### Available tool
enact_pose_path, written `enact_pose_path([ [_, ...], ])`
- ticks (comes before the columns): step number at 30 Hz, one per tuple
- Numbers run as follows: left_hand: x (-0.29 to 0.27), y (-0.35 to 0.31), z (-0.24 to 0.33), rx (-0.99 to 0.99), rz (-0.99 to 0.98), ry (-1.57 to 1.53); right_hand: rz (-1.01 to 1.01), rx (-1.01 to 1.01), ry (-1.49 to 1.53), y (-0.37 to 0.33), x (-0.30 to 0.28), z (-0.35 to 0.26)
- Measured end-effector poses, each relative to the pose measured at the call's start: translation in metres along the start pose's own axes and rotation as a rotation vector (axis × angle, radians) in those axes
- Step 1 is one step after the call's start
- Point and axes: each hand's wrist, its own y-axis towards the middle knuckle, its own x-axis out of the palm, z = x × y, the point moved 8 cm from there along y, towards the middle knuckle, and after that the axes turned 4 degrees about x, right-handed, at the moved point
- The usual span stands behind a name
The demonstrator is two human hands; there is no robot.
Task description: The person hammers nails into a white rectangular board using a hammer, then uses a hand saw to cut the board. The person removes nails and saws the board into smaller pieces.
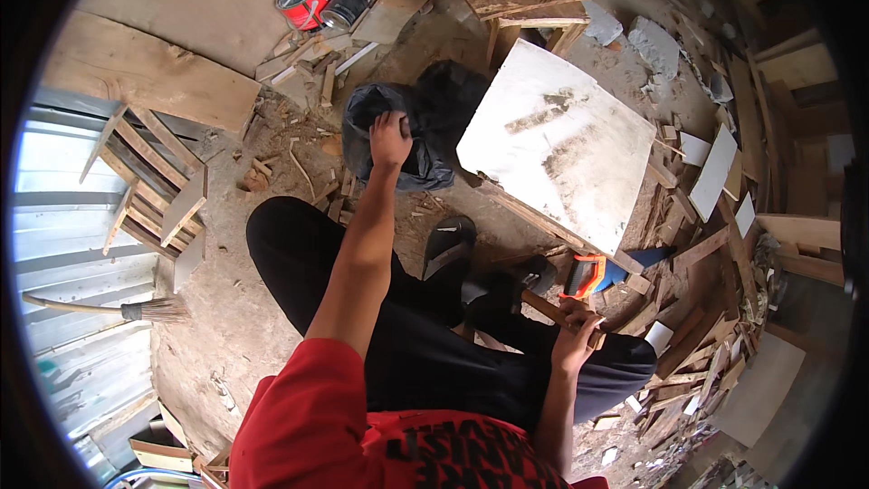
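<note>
My left hand (389,139) reaches forward over a black plastic bag (425,166) on the floor. Its fingers are curled closed at the bag's opening, and what they hold is hidden. My right hand (577,337), beside my right knee, is wrapped round a wooden handle (543,306). The handle's far end points toward my shoes, where dark clothing makes any tool head impossible to tell. Just ahead of that hand lies a handsaw (587,276) with an orange and black grip. Its blue blade runs partly under the edge of a dirty white board (561,140).
Red paint cans (303,2) stand at the far left near a wooden board (149,77). A slatted wooden piece (154,172) and a broom (154,310) are by the metal sheet wall. Scrap wood (697,344) piles up on the right. A wooden stool (534,0) stands beyond the white board.
</note>
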Motion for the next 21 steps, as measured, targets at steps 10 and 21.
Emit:
enact_pose_path([
  [10, 0.129, 0.102, 0.032, 0.043, -0.491, 0.164, -0.027, 0.067, -0.05, 0.01, 0.016, 0.001],
  [21, 0.139, 0.083, 0.035, 0.164, -0.332, 0.232, -0.012, 0.106, -0.249, 0.0, 0.029, 0.004],
])
